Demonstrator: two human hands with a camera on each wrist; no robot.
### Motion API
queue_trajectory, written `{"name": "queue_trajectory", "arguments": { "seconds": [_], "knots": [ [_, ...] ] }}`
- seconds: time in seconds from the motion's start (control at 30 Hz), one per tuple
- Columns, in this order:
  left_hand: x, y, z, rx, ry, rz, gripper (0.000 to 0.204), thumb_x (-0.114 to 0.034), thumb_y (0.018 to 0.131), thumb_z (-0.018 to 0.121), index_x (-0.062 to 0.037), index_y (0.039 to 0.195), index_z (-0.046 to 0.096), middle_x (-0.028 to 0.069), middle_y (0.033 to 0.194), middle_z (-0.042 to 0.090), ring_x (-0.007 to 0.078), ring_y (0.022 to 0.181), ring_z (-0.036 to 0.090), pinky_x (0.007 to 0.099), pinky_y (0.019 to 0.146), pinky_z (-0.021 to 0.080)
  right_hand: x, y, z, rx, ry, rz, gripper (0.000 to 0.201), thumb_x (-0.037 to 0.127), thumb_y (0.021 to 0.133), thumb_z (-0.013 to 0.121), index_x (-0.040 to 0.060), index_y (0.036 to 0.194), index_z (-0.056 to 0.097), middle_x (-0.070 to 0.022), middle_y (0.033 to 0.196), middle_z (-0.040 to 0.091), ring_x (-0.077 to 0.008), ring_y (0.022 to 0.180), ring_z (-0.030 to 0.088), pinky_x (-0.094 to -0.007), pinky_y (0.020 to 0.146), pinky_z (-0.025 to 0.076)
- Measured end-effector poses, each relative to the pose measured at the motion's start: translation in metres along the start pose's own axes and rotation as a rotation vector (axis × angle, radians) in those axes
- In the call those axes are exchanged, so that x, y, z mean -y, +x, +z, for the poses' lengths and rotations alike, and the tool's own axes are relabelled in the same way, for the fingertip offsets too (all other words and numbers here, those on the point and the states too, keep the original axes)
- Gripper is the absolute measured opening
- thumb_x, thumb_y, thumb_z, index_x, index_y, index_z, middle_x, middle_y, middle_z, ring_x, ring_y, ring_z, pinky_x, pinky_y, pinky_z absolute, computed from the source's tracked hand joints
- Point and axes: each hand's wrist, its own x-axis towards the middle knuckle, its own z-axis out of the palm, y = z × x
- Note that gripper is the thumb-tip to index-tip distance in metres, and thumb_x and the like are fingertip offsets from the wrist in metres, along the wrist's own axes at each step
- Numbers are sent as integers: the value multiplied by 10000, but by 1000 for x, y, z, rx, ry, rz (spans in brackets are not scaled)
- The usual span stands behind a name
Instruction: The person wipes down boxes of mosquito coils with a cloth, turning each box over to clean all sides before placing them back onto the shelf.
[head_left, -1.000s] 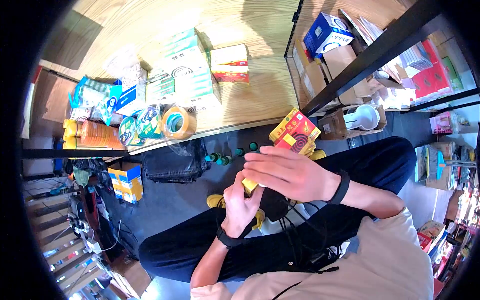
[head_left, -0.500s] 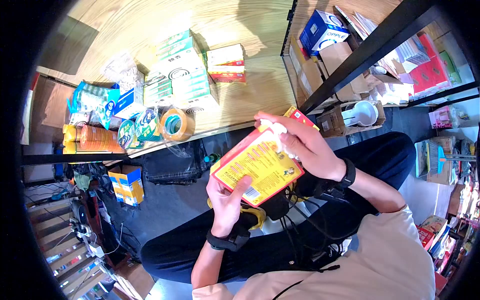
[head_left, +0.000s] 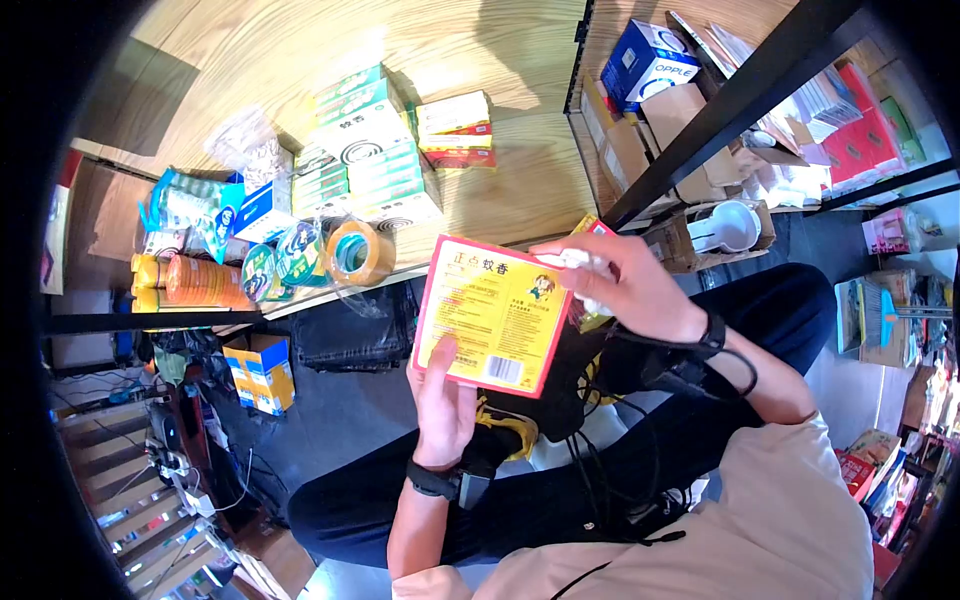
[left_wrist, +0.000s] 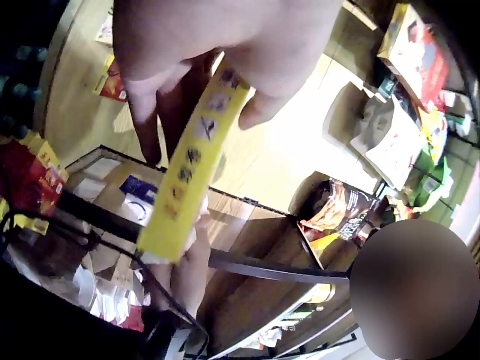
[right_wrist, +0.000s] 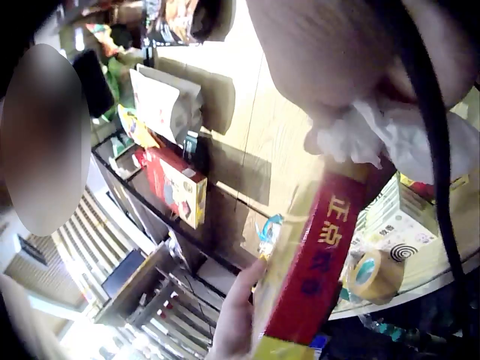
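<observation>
My left hand [head_left: 443, 420] grips a flat yellow mosquito coil box [head_left: 495, 315] with a red border by its lower left corner, thumb across the printed face. That face, with its text and barcode, is turned up to the head view. A crumpled white tissue [head_left: 592, 277] is held in my right hand [head_left: 655, 300], right at the box's upper right corner. The left wrist view shows a narrow yellow side of the box [left_wrist: 191, 169]; the right wrist view shows a red side [right_wrist: 311, 262], with the tissue [right_wrist: 375, 135] at its end.
Another yellow-red box [head_left: 592, 226] shows partly behind my right hand. On the wooden shelf [head_left: 530, 130] are stacked green-white mosquito coil boxes [head_left: 375, 125], smaller red-yellow boxes [head_left: 460, 130] and a tape roll [head_left: 360, 252]. A black shelf post [head_left: 730, 110] slants at the right.
The box, mostly hidden by my hands at first, has been turned so its printed back faces up, then rotated more upright. The right hand with the tissue has moved to its upper right corner.
</observation>
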Motion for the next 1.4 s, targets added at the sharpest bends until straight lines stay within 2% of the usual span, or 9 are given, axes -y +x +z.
{"name": "queue_trajectory", "arguments": {
  "seconds": [0.27, 0.3, 0.4, 0.53, 0.8, 0.87, 1.0, 1.23, 1.4],
  "knots": [
    [-14, 4, -6, 357, 122, -313, 451, -23, 984, 621, 45, 1408, 484, 165, 1360, 612, 235, 1224, 621, 390, 1049, 513, -8, -3, 7, -272, 35, -26, 231, 180, 1001, 664, 6, 1144, 714, -69, 763, 699, -63, 647, 589, -247, 603, 477],
    [-9, 1, -2, 324, 45, -319, 468, -29, 992, 612, 31, 1430, 459, 169, 1387, 589, 247, 1248, 607, 403, 1060, 508, -8, -6, 11, -269, 9, 3, 273, 179, 1021, 631, -7, 1217, 671, -84, 830, 715, -51, 672, 597, -247, 606, 486],
    [5, -3, 7, 269, -15, -283, 479, -70, 1020, 568, 35, 1458, 407, 197, 1435, 540, 301, 1313, 563, 461, 1102, 482, -15, -8, 27, -303, -161, -153, 415, 118, 1052, 513, -13, 1445, 487, -216, 1292, 646, -275, 1124, 676, -350, 929, 515],
    [13, -1, 4, 125, -46, -175, 439, -106, 1047, 529, 32, 1449, 416, 198, 1422, 550, 315, 1312, 563, 466, 1094, 496, -19, -21, 43, -206, -95, -189, 451, 73, 1045, 469, -25, 1485, 450, -199, 1426, 577, -270, 1292, 580, -333, 1073, 424],
    [14, -3, 5, 81, 24, -98, 483, -218, 1043, 555, -10, 1460, 431, 171, 1441, 545, 294, 1303, 569, 455, 1101, 477, -20, -20, 41, -153, -64, -167, 487, 123, 998, 610, -34, 1443, 491, -248, 1359, 603, -326, 1295, 582, -394, 1088, 434],
    [11, 0, -2, 102, -56, -118, 531, -282, 1031, 553, -25, 1477, 424, 158, 1459, 537, 289, 1332, 540, 458, 1113, 443, -6, -12, 25, -82, 171, 102, 406, 144, 1011, 623, -15, 1382, 582, -94, 1117, 724, -89, 977, 626, -273, 882, 500],
    [-14, 7, -5, 132, 51, -130, 486, -215, 1024, 557, 12, 1442, 456, 148, 1413, 581, 268, 1291, 578, 424, 1077, 474, 8, -2, -3, 62, 75, 61, 338, 113, 1002, 637, -8, 1318, 642, -57, 1006, 740, -61, 856, 606, -253, 768, 502],
    [-7, 1, 1, 87, -63, -71, 462, -246, 1054, 558, -3, 1435, 461, 143, 1421, 578, 239, 1298, 579, 403, 1094, 488, -8, 12, -5, -489, 48, -142, 186, 75, 992, 657, -3, 1155, 704, -39, 979, 740, -51, 846, 618, -224, 729, 499],
    [12, -6, 9, 96, -187, -123, 437, -266, 1073, 539, -17, 1425, 467, 128, 1406, 586, 221, 1258, 602, 397, 1067, 508, -10, -9, 34, -240, 25, -24, 526, 221, 1077, 489, -26, 1519, 347, -154, 1224, 637, -142, 1031, 587, -292, 927, 462]
  ]
}}
